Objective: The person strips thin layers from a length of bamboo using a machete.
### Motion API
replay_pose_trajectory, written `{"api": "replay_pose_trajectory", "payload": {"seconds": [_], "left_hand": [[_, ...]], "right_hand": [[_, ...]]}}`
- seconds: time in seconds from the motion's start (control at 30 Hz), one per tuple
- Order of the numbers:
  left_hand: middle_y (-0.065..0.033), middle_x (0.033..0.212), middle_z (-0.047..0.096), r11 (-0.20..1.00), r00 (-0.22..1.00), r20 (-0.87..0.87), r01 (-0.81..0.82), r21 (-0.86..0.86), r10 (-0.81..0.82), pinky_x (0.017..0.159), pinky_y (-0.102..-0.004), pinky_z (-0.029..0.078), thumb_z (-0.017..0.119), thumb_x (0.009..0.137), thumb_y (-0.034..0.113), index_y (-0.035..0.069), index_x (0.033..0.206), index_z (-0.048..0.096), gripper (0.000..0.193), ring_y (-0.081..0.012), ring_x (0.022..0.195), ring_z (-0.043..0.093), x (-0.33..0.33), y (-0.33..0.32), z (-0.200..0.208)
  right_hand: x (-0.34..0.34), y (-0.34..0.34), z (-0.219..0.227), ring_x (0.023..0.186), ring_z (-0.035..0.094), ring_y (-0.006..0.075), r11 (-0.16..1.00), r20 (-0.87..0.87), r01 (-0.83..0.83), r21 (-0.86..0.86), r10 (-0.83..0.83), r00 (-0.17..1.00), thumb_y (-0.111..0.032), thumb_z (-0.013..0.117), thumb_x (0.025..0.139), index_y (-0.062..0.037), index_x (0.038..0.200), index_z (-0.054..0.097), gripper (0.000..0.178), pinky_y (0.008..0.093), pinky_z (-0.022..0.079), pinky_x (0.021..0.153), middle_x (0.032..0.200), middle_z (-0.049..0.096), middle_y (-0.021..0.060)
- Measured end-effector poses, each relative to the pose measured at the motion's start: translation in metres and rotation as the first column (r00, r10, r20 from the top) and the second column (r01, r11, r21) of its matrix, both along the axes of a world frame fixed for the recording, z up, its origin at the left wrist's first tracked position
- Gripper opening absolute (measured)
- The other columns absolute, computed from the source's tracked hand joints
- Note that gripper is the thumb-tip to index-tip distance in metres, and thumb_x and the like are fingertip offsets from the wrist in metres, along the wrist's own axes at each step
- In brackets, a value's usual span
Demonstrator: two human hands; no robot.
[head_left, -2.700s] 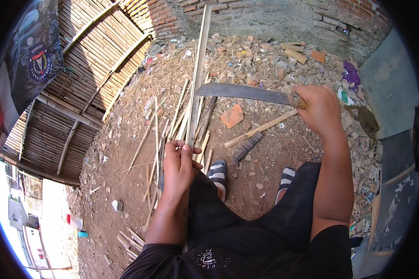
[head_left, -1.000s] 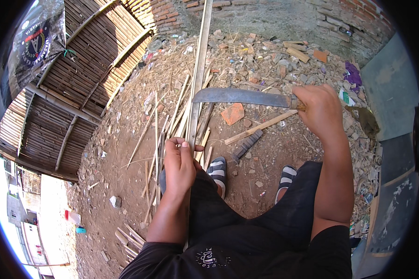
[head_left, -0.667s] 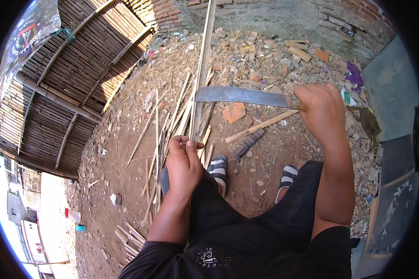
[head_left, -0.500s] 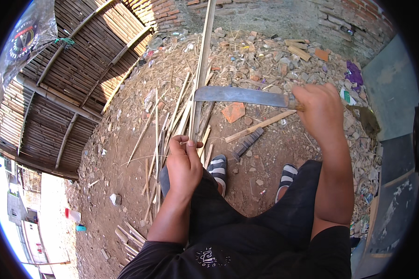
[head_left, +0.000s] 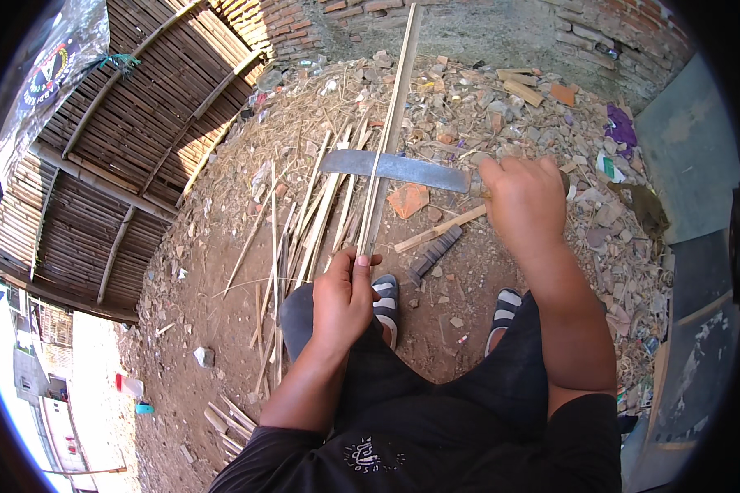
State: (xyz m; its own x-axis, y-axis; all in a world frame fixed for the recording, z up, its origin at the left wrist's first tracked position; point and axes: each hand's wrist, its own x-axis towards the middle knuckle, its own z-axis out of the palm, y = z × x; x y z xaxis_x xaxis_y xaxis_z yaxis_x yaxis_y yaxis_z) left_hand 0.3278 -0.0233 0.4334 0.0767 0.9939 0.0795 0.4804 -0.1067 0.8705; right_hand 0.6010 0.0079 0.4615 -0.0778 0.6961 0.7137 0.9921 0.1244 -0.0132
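Observation:
My left hand (head_left: 342,297) is closed around the near end of a long, narrow bamboo strip (head_left: 397,99), thumb on top, above my left knee. The strip slants away from me toward the wall. In my right hand (head_left: 524,201) is the handle of a machete (head_left: 426,172), its wide grey blade pointing left. The blade crosses the strip about midway, with the tip sticking out on the left side. A pale edge of the strip passes over the blade; whether the blade has split it there, I cannot tell.
Several cut bamboo strips (head_left: 325,215) lie on the ground left of my feet. A loose wood piece (head_left: 440,229) and a dark ridged object (head_left: 436,255) lie before me. Rubble and straw spread toward the brick wall (head_left: 469,37); a bamboo-slat panel (head_left: 131,131) stands left.
The strip's far end has swung right. The machete and my right hand have shifted left, so the tip now extends past the strip. My left hand has moved slightly right.

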Motion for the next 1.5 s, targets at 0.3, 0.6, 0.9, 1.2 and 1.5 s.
{"api": "replay_pose_trajectory", "payload": {"seconds": [0.3,0.6,0.9,1.2,1.5], "left_hand": [[0.0023,0.079,0.055,0.861,0.892,0.44,0.305,-0.406,-0.109,0.05,-0.0214,0.034,0.054,0.109,0.035,0.007,0.111,0.055,0.027,-0.0045,0.055,0.041,-0.01,-0.002,-0.002],[0.0057,0.068,0.043,0.848,0.961,0.207,0.262,-0.461,-0.185,0.047,-0.0243,0.032,0.056,0.109,0.039,0.01,0.103,0.052,0.03,-0.005,0.053,0.039,-0.012,-0.018,-0.004],[-0.0071,0.081,0.06,0.915,0.967,-0.129,0.159,-0.37,-0.22,0.077,-0.0354,0.049,0.051,0.11,0.038,-0.001,0.106,0.058,0.04,-0.0149,0.08,0.056,-0.053,-0.055,0.0],[-0.0082,0.073,0.055,0.921,0.958,-0.194,0.129,-0.368,-0.212,0.069,-0.0376,0.048,0.048,0.111,0.04,0.001,0.094,0.053,0.042,-0.017,0.071,0.053,-0.077,-0.054,0.002],[-0.0137,0.072,0.056,0.958,0.898,-0.375,0.141,-0.249,-0.23,0.063,-0.0405,0.047,0.047,0.111,0.042,0.001,0.096,0.053,0.044,-0.0238,0.065,0.057,-0.075,-0.056,-0.002]], "right_hand": [[0.022,0.01,-0.012,0.072,0.068,0.0292,0.998,-0.111,-0.006,-0.07,-0.002,0.994,-0.005,0.071,0.071,-0.0109,0.081,0.068,0.013,0.0432,0.046,0.074,0.07,0.066,0.0081],[0.045,0.016,-0.018,0.074,0.071,0.0301,0.98,-0.111,0.047,-0.193,-0.069,0.991,-0.005,0.068,0.076,-0.013,0.089,0.072,0.016,0.0449,0.05,0.078,0.073,0.07,0.0097],[0.046,0.027,-0.029,0.077,0.071,0.0318,0.93,-0.111,-0.017,-0.367,-0.026,0.993,-0.005,0.068,0.076,-0.0132,0.09,0.074,0.018,0.0431,0.053,0.077,0.077,0.073,0.0121],[0.032,0.025,-0.02,0.084,0.072,0.0339,0.888,-0.127,-0.064,-0.456,0.007,0.992,-0.004,0.068,0.076,-0.011,0.095,0.075,0.022,0.0465,0.055,0.08,0.084,0.074,0.014],[0.019,0.019,-0.022,0.087,0.074,0.0351,0.784,-0.138,-0.11,-0.611,0.031,0.99,-0.005,0.068,0.079,-0.0102,0.101,0.075,0.024,0.0473,0.059,0.078,0.093,0.075,0.0147]]}}
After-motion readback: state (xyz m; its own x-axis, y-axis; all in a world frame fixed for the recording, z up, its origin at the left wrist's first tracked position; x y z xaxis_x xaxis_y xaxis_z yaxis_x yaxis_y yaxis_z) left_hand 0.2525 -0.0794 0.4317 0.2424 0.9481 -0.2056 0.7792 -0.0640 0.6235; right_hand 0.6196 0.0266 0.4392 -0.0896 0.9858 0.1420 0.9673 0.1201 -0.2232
